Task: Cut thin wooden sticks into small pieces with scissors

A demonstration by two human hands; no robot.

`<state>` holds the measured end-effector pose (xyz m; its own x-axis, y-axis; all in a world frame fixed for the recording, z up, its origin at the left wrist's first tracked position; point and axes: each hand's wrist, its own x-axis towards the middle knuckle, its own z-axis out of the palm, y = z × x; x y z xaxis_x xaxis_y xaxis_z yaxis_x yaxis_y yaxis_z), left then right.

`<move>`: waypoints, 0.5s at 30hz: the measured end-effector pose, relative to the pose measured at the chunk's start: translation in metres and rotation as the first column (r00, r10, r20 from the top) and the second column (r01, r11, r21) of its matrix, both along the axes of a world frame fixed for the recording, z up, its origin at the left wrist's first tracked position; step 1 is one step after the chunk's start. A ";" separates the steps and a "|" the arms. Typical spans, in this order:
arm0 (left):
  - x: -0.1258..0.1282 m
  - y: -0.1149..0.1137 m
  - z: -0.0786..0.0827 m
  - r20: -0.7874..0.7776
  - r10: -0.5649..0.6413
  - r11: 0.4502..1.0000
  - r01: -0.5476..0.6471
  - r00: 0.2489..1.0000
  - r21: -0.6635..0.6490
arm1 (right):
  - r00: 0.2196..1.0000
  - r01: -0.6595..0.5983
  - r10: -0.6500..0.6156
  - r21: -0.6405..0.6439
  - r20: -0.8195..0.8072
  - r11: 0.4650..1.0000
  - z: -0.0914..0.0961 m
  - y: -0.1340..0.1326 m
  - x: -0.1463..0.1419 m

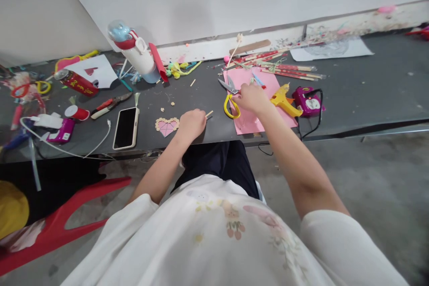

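Note:
My left hand (192, 124) is closed at the table's front edge, with a short thin wooden stick (209, 114) poking out of its fingers. Beside it on the left lies a pink heart (166, 127) with dark lines and a bumpy beige border along its top. My right hand (251, 97) has its fingers closed at the scissors (231, 107), whose yellow handle loop hangs toward me and whose blades point left, apart. Beneath them is a sheet of pink paper (246, 125). A yellow glue gun (284, 100) lies just right of that hand.
Several wrapped sticks (288, 69) lie behind the paper. A purple power box (308, 102) with a black cable stands at right. To the left are a phone (126, 128), pliers (110, 105), a red can (76, 82), a white cable and a tall bottle (137, 53).

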<state>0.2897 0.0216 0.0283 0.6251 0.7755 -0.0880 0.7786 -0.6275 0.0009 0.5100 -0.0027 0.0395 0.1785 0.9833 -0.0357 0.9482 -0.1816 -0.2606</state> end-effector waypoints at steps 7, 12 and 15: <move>-0.008 -0.001 -0.001 0.025 -0.009 1.000 0.009 1.000 -0.016 | 0.997 -0.036 0.044 0.116 -0.065 0.993 0.026 -0.029 -0.042; -0.070 0.026 0.011 0.100 0.166 0.984 -0.172 0.981 0.055 | 0.960 -0.179 0.215 0.194 -0.181 0.964 0.035 -0.038 -0.079; -0.129 0.055 0.019 0.084 0.327 0.937 -0.334 0.941 0.101 | 0.926 -0.236 0.275 0.170 -0.258 0.957 0.038 -0.037 -0.101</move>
<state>0.1603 0.0761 0.0475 0.3332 0.9419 0.0430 0.9427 -0.3336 0.0028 0.4087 -0.0398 0.0772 -0.0777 0.9932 0.0867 0.8446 0.1118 -0.5237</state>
